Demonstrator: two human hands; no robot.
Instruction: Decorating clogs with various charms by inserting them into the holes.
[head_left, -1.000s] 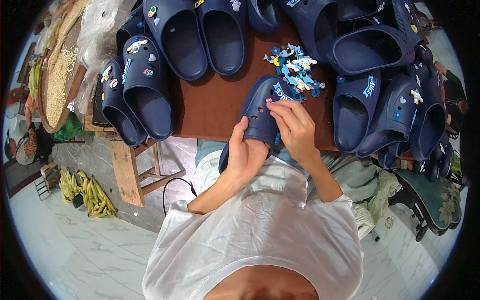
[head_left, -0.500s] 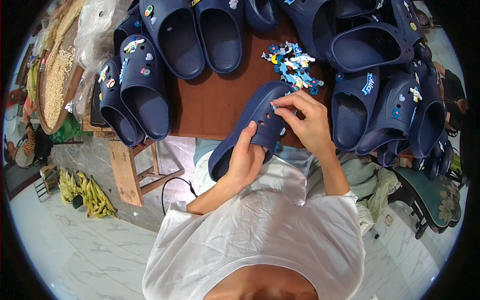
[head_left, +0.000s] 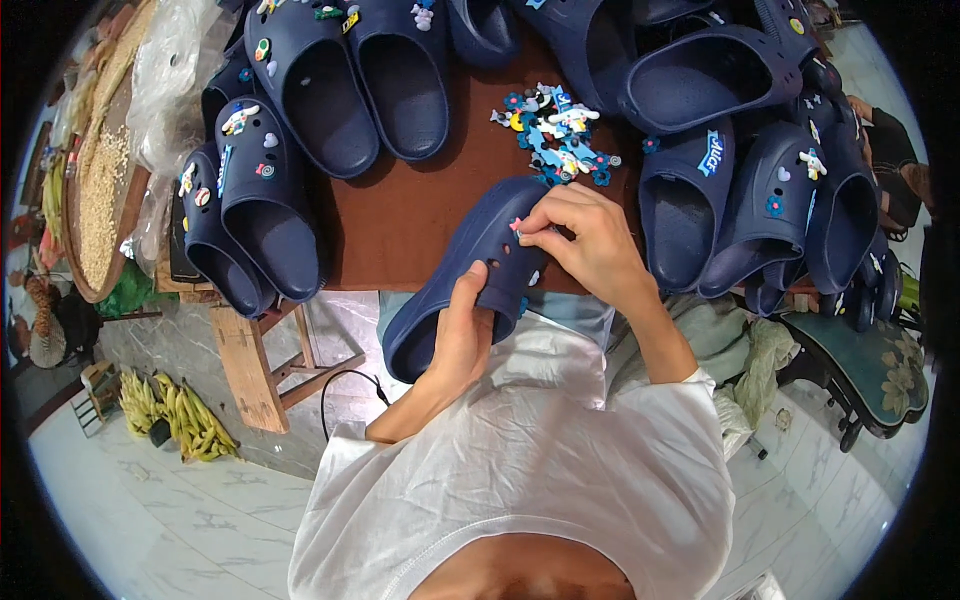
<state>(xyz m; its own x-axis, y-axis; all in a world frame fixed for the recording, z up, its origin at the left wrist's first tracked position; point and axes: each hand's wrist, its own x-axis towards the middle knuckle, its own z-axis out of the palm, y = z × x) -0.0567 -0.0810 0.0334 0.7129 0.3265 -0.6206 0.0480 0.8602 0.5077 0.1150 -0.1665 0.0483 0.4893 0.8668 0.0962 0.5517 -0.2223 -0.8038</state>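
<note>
A navy blue clog (head_left: 455, 260) with holes in its upper is tilted in front of my body. My left hand (head_left: 462, 335) grips it at its side, the thumb on top by the holes and the fingers wrapped beneath. Between the thumb and forefinger of my right hand (head_left: 585, 240) is a small shoe charm (head_left: 517, 226) with a pink bit showing, pressed against the holes in the upper; the rest of it is hidden by the fingers. A pale charm (head_left: 534, 277) sits on the clog's right side. Just beyond the clog lies a pile of colourful charms (head_left: 560, 130).
The brown-covered table (head_left: 400, 230) carries decorated navy clogs on the left (head_left: 262, 190) and more stacked on the right (head_left: 690, 210). A wooden stool (head_left: 250, 365), a round tray of pale grains (head_left: 100, 200) and yellow corn cobs (head_left: 190, 405) are at the left. A dark green chair (head_left: 865, 365) stands right.
The clog and both hands appear slightly further left and lower, and the table's things have shifted left too as the view moved. My right hand still pinches the charm at the holes.
</note>
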